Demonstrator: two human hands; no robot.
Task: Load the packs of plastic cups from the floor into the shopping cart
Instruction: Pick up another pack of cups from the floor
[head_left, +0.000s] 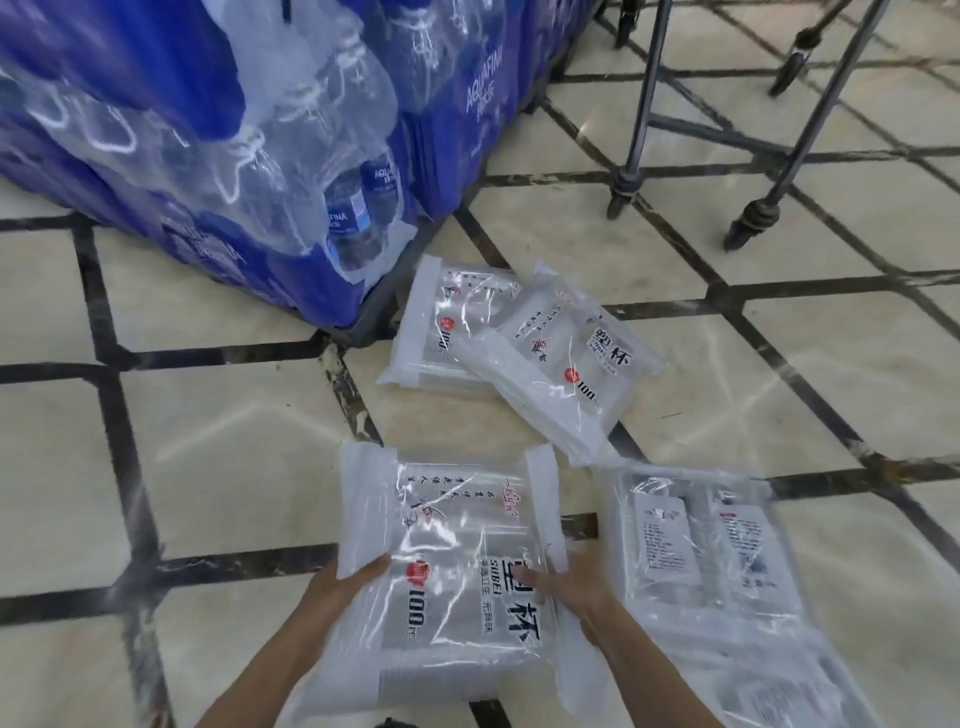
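Several clear packs of plastic cups lie on the tiled floor. The nearest pack (452, 561) is between my hands. My left hand (343, 587) grips its left edge, thumb on top. My right hand (566, 587) grips its right side, with the fingers reaching over the printed face. Another pack (717, 561) lies label side up just to the right of my right hand. Two more packs overlap farther away: one (566, 358) rests partly on top of the other (436, 322). No shopping cart is in sight.
A big stack of blue shrink-wrapped water bottle cases (218, 156) stands at the upper left, close to the far packs. Dark metal legs (639, 130) of a stand rise at the upper right. The floor is cream tile with dark lines.
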